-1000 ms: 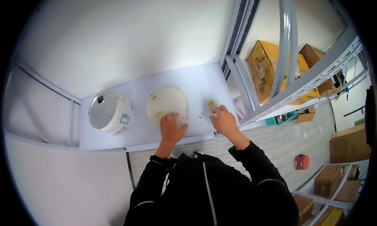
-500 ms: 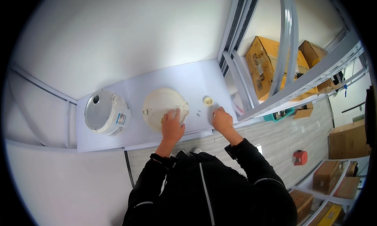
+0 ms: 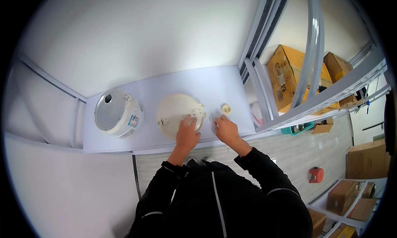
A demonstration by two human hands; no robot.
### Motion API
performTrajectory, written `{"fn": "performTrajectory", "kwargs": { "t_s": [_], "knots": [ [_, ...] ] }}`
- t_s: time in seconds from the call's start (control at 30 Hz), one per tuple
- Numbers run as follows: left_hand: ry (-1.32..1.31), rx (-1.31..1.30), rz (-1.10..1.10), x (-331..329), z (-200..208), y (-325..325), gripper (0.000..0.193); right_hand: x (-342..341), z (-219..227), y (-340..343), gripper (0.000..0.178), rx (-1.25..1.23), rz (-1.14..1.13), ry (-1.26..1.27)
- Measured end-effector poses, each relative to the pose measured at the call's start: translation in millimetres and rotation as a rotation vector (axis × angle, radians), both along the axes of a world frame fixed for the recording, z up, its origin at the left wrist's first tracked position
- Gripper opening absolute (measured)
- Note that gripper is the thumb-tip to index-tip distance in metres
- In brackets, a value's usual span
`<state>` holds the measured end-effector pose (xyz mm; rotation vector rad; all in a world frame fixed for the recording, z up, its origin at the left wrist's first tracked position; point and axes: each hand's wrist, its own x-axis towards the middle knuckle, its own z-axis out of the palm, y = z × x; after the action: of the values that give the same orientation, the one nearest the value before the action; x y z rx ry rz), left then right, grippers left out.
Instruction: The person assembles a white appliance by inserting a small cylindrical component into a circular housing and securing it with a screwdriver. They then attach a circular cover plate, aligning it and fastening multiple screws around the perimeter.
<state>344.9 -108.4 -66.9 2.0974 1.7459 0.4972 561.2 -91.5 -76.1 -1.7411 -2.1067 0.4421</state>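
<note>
A round cream-white plastic cover (image 3: 171,105) with fittings at its left and right edges lies on the white tabletop. My left hand (image 3: 188,132) rests on its near right part, fingers stretched and a little apart. Just right of the cover, my right hand (image 3: 227,129) is low over the table with thumb and fingers drawn together. Tiny screw-like pieces (image 3: 213,119) sit at its fingertips, blurred; whether one is between them is hidden. Beyond that hand stands a small round cream cup-like part (image 3: 226,109).
A white drum-shaped appliance (image 3: 118,114) with a grey round top and black hole stands on the table's left. Metal shelving (image 3: 331,99) with a yellow carton (image 3: 285,79) rises at the right. A red stool (image 3: 316,174) is on the floor, near shelved brown boxes (image 3: 342,195).
My right hand has moved left, from the table's right side to the tiny pieces beside the cover. My left hand stays on the cover. The whole view has shifted slightly.
</note>
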Motion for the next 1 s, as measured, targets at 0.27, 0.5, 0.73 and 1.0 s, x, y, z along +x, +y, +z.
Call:
{"fn": "performTrajectory", "kwargs": {
  "t_s": [0.27,0.5,0.73,1.0],
  "knots": [
    [-0.042,0.136,0.085,-6.8,6.8,-3.6,0.057,-1.2,0.0,2.3,0.014,-0.196,-0.005,-0.076],
    [0.076,0.252,0.175,-25.9,-16.4,3.7,0.053,-1.1,26.1,8.7,0.043,0.002,0.011,0.219],
    [0.082,0.170,0.132,-21.4,-6.6,6.2,0.053,-11.0,121.7,9.3,0.050,0.151,0.144,0.521],
    [0.049,0.098,0.001,-2.4,-8.2,19.2,0.050,-16.5,106.1,16.6,0.046,-0.007,0.110,0.707]
  ]
}}
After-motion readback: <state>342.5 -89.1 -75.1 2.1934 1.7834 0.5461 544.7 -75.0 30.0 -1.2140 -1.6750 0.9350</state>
